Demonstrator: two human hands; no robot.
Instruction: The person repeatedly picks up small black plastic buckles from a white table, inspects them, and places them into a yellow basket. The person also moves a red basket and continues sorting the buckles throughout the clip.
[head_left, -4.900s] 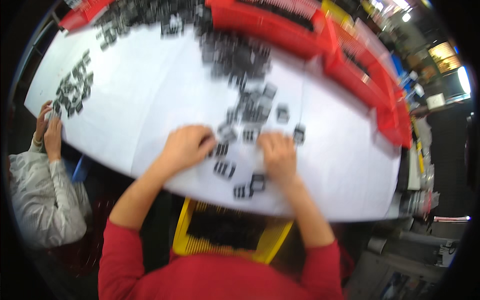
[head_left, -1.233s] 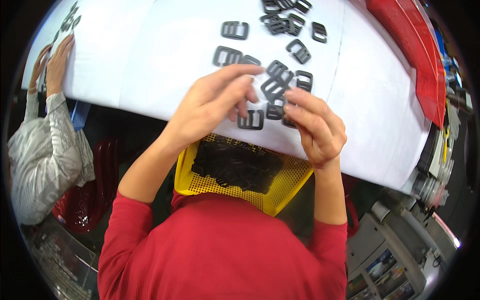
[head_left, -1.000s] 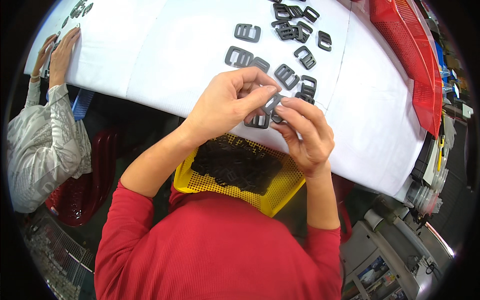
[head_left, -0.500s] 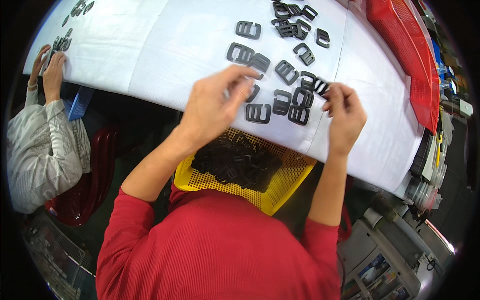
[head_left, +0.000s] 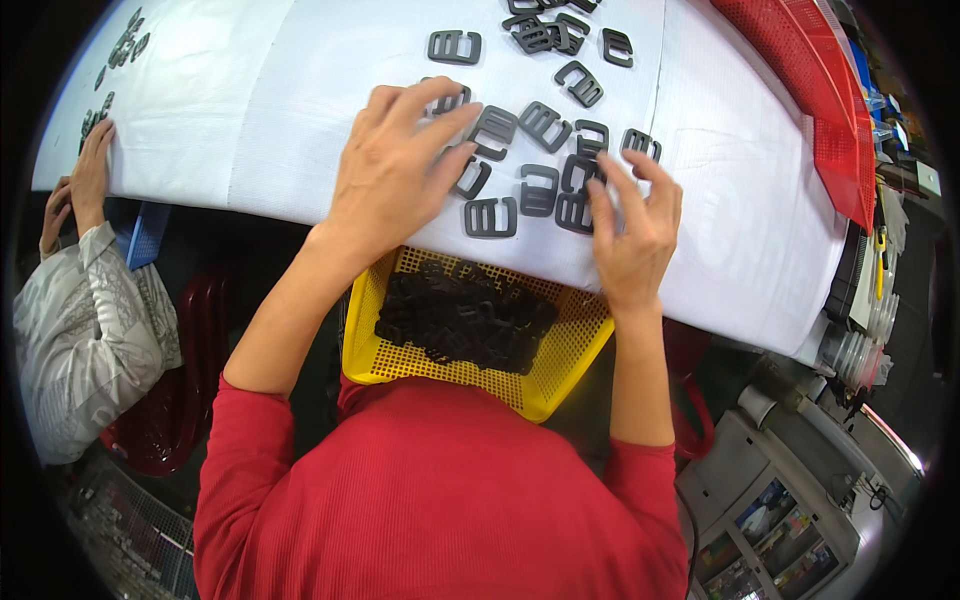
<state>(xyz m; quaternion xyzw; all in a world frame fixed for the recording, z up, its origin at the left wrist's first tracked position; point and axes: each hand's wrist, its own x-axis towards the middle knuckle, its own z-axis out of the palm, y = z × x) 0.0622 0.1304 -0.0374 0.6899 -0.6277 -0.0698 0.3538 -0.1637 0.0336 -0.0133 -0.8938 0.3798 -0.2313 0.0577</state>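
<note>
More than a dozen black buckles [head_left: 490, 218] lie on the white tabletop [head_left: 330, 100], some overlapping. The left hand [head_left: 385, 165] is loosely spread and empty, covering part of one (contact unclear); the right hand [head_left: 637, 225], also open and empty, overhangs others. One yellow basket [head_left: 365, 355] sits below.

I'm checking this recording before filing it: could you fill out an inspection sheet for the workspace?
Surface: white table, faint lines across it.
Job's things: black buckles, some apart, others overlapping; yellow basket at the near edge, with dark pieces heaped inside.
Clutter: red perforated basket, right side.
Left hand: fingers spread over buckles; contact unclear.
Right hand: fingers parted near buckles; contact unclear.
Cables: apparently a dark looped cord by the grey cabinet.
Surroundings: co-worker's hands at the table's left; dark red chair.
</note>
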